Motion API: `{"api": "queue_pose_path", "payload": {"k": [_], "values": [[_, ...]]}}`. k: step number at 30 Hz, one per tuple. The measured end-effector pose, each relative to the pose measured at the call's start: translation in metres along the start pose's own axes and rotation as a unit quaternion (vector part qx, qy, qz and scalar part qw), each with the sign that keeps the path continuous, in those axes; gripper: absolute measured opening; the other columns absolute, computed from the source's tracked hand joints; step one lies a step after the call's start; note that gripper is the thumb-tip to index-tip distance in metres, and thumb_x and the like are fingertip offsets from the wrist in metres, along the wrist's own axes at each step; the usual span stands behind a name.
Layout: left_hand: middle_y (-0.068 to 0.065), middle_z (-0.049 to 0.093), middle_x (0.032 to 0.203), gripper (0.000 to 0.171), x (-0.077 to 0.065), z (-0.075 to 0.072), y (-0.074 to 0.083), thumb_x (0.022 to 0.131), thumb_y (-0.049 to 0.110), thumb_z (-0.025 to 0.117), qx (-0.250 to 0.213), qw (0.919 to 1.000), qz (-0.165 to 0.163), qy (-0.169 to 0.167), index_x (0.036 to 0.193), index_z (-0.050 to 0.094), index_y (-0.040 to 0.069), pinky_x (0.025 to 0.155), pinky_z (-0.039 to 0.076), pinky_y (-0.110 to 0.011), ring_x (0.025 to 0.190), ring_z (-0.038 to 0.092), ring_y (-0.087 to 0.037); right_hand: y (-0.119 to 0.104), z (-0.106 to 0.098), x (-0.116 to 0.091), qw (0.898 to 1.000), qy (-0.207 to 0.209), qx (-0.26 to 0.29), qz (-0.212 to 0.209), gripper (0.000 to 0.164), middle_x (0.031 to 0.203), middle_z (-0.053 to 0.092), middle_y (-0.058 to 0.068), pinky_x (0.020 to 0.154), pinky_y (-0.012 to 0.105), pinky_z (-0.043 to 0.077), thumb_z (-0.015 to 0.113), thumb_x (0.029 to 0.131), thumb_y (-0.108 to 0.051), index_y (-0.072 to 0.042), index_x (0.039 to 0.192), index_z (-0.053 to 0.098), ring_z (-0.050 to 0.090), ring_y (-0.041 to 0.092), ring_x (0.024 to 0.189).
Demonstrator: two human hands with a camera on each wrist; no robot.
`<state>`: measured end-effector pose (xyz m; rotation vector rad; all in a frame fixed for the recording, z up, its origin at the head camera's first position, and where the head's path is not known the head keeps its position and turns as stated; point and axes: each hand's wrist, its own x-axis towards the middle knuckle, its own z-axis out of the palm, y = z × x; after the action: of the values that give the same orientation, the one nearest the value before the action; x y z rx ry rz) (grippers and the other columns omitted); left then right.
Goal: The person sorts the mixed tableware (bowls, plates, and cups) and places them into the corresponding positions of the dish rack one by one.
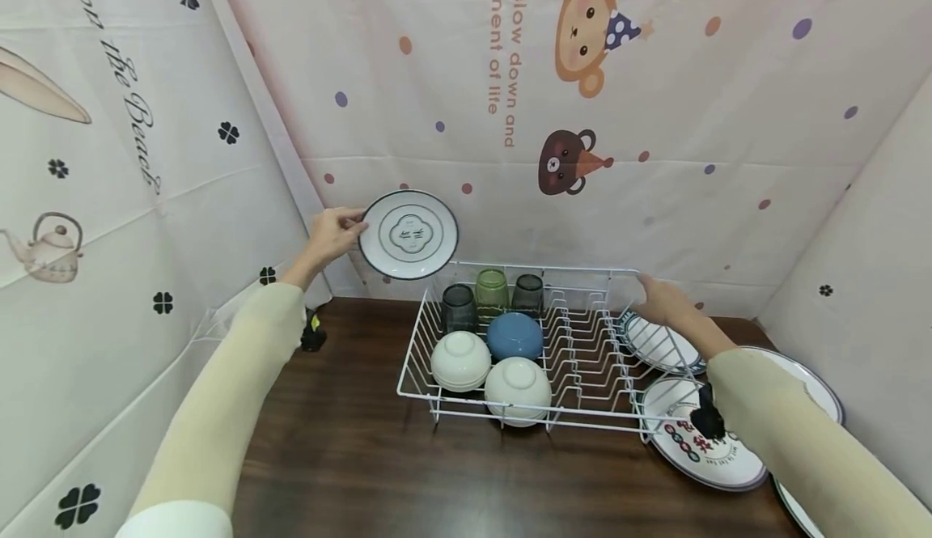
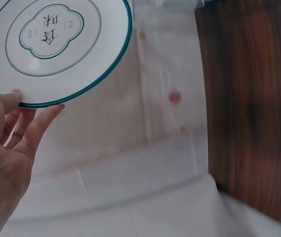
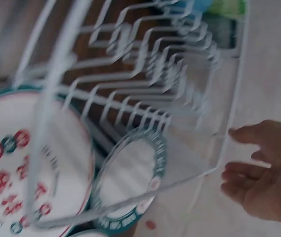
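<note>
My left hand (image 1: 333, 235) pinches the edge of a round white plate (image 1: 410, 256) with a dark green rim and a lobed emblem with characters at its centre. Thumb on the face and fingers behind, it keeps the plate (image 2: 71, 89) raised near the rack's back left corner. At the back right corner of the white wire dish rack (image 1: 597, 415) is my right hand (image 1: 664, 302). In the right wrist view that hand (image 3: 271, 170) has one fingertip right at the top wire, its other fingers loosely bent with nothing between them.
Glasses (image 1: 492, 289), a blue bowl (image 1: 514, 336) and white bowls (image 1: 518, 384) sit upside down in the rack's left half. Several plates (image 1: 677, 408) lie on the dark wooden table (image 1: 349, 457) at the right. Printed cloth (image 1: 437, 52) hangs behind and at both sides.
</note>
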<state>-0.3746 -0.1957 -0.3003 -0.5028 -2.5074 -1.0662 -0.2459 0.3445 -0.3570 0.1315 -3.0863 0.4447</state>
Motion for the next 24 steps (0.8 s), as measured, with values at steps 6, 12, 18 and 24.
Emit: {"api": "queue_pose_path", "payload": {"k": [6,12,18,24], "values": [[-0.027,0.073,0.111,0.032,0.009,0.038,0.029,0.099,0.011,0.068,-0.085,0.9960,-0.005,-0.026,0.129,0.069,0.001,0.055,0.045,-0.012,0.076,0.061,-0.011,-0.042,-0.022,0.020,0.982,0.037,0.161,-0.090,0.071,0.156,0.033,0.038,0.115,0.066,0.036,0.060,0.103,-0.017,0.007,0.158,0.024,0.037,0.056,0.142],[-0.025,0.073,0.111,0.032,0.011,0.074,0.053,0.099,0.010,0.067,-0.141,0.9882,0.012,-0.058,0.130,0.069,0.001,0.056,0.045,-0.013,0.082,0.066,-0.023,-0.092,-0.045,0.029,0.960,0.001,0.261,-0.106,0.076,0.165,0.028,0.024,0.121,0.058,0.033,0.062,0.104,-0.025,-0.013,0.165,0.019,0.031,0.043,0.152],[-0.021,0.072,0.119,0.031,0.010,0.099,0.075,0.099,0.012,0.067,-0.146,0.9852,0.041,-0.081,0.128,0.070,0.001,0.071,0.051,-0.020,0.096,0.068,-0.030,-0.114,-0.051,0.035,0.942,-0.016,0.307,-0.135,0.070,0.163,0.031,0.026,0.119,0.056,0.036,0.057,0.105,-0.012,-0.011,0.164,0.020,0.034,0.043,0.150],[-0.019,0.073,0.117,0.027,0.006,0.118,0.092,0.097,0.010,0.069,-0.156,0.9823,0.073,-0.076,0.123,0.073,0.001,0.073,0.054,-0.022,0.095,0.070,-0.030,-0.113,-0.049,0.033,0.940,-0.005,0.309,-0.143,0.055,0.147,0.049,0.034,0.103,0.046,0.054,0.054,0.103,0.001,0.003,0.156,0.036,0.056,0.047,0.132]]}}
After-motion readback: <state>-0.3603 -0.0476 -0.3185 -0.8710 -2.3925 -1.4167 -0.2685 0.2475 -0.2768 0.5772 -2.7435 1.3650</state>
